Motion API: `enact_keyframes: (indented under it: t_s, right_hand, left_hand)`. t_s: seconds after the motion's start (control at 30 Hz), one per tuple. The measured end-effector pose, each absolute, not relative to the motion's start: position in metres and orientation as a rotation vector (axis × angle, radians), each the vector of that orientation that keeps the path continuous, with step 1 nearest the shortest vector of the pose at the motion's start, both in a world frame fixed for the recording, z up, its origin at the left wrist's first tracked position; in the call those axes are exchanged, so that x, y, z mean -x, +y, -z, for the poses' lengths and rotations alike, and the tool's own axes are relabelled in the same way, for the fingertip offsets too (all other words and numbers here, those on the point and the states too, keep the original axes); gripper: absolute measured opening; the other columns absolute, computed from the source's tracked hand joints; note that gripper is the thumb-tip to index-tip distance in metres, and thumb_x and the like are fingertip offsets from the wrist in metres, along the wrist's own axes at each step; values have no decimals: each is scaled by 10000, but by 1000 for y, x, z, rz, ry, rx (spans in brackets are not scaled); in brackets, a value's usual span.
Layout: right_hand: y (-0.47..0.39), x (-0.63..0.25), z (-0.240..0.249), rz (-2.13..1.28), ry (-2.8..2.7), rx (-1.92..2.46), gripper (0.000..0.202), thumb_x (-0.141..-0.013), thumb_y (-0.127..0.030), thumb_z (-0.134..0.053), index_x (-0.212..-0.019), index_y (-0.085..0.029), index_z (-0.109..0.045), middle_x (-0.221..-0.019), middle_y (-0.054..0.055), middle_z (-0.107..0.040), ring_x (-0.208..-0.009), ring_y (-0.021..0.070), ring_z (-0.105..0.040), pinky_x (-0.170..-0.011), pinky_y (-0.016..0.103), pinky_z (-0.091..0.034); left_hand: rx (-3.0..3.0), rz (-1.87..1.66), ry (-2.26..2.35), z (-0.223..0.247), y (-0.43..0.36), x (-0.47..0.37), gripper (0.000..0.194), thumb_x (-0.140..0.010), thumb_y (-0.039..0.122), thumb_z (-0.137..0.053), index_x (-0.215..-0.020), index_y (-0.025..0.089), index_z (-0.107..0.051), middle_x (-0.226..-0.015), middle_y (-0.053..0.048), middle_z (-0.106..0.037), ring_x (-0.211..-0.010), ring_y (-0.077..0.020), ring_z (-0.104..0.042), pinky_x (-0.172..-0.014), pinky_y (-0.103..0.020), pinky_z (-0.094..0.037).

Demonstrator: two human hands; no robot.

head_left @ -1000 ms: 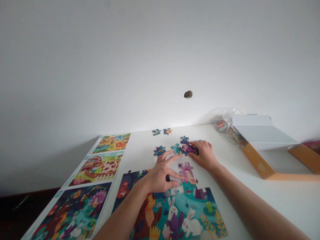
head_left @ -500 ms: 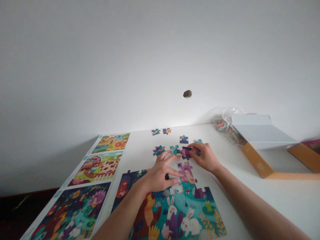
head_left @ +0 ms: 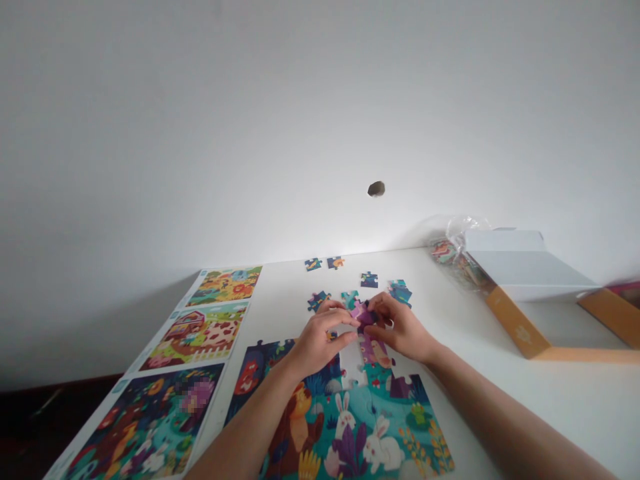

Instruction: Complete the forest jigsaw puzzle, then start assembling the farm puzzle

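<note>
A purple puzzle piece [head_left: 364, 313] is between my two hands, just above the top of the partly joined puzzle [head_left: 345, 407]. My right hand [head_left: 400, 328] pinches the piece from the right, thumb below and fingers above. My left hand [head_left: 320, 337] is at the piece's left edge, its fingertips drawn in against it. Directly below lies the joined pink-and-purple bird part [head_left: 376, 353], with a white gap beside it. The puzzle shows white rabbits, a brown animal and a frog; my left forearm covers part of it.
Loose pieces [head_left: 369, 279] lie beyond my hands, several near the wall. Three picture sheets [head_left: 205, 333] line the left side. At right stand an open orange-edged box [head_left: 520, 327] and a clear plastic bag [head_left: 457, 257] with pieces inside. The wall [head_left: 300, 133] has a hole.
My right hand has brought the purple piece nearer and slightly left, toward the bird part. My left hand's spread fingers have drawn together and come to the piece.
</note>
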State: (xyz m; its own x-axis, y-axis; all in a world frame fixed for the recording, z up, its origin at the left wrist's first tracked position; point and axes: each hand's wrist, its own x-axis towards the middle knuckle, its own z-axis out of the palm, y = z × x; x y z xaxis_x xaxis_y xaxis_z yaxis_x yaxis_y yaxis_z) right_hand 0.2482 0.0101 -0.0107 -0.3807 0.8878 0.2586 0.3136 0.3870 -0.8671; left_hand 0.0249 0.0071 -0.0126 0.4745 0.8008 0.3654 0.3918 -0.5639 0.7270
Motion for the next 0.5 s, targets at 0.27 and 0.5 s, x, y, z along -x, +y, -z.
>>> enact_keyframes:
  t_s: [0.27,0.5]
  right_hand:
    - [22,-272,7,-1040,-1969,1122,181,-858,-299,-594,-976,-168,-633,-605,-47,-473,-487,103,-462,-460,217,-327]
    - [29,-295,11,-1309,-1945,1302,159,-769,-275,-650,-852,-174,-560,-616,-31,-559,-400,120,-535,-346,190,-342]
  left_hand:
    - [-2379,-724,842,6,4,-27,174,-858,245,-614,-991,243,-727,-1088,-36,-705,-1091,-203,-549,-1057,-406,-324]
    - [-2468,-585,866,7,2,-27,165,-821,245,-656,-951,282,-751,-1155,-13,-679,-1199,-239,-467,-1072,-427,-285]
